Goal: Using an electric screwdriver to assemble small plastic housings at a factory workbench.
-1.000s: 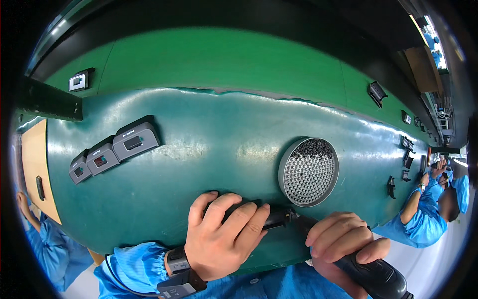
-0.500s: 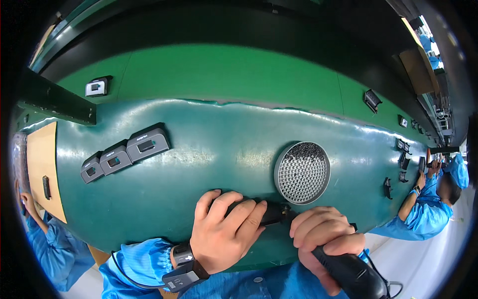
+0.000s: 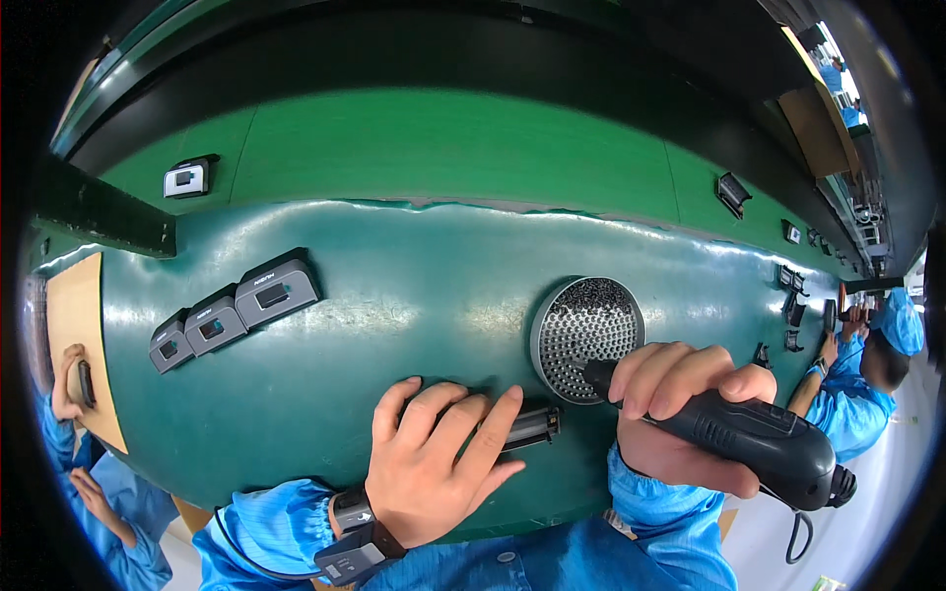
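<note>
My right hand [image 3: 665,419] is wrapped round a black electric screwdriver [image 3: 754,438], its cord looping from the rear end. The driver's dark front end reaches over the right side of a round metal screw tray [image 3: 538,340], a perforated dish with small dark screws heaped at its far side. Whether the bit touches a screw is hard to make out. Nearer to me lies a black plastic housing part [image 3: 532,427], partly covered by my left hand [image 3: 429,468]. That hand rests with its fingers spread, the index finger along the part's edge.
Three grey device housings [image 3: 234,303] stand in a row at left on the green table [image 3: 394,340]. Black parts [image 3: 791,307] lie at right. Along the far green strip [image 3: 443,148] sit a housing [image 3: 187,178] and a black part [image 3: 732,194]. Co-workers sit on both sides.
My right hand has lifted the screwdriver from beside the black part up and right to the screw tray. My left hand's fingers have loosened and spread, uncovering more of the part.
</note>
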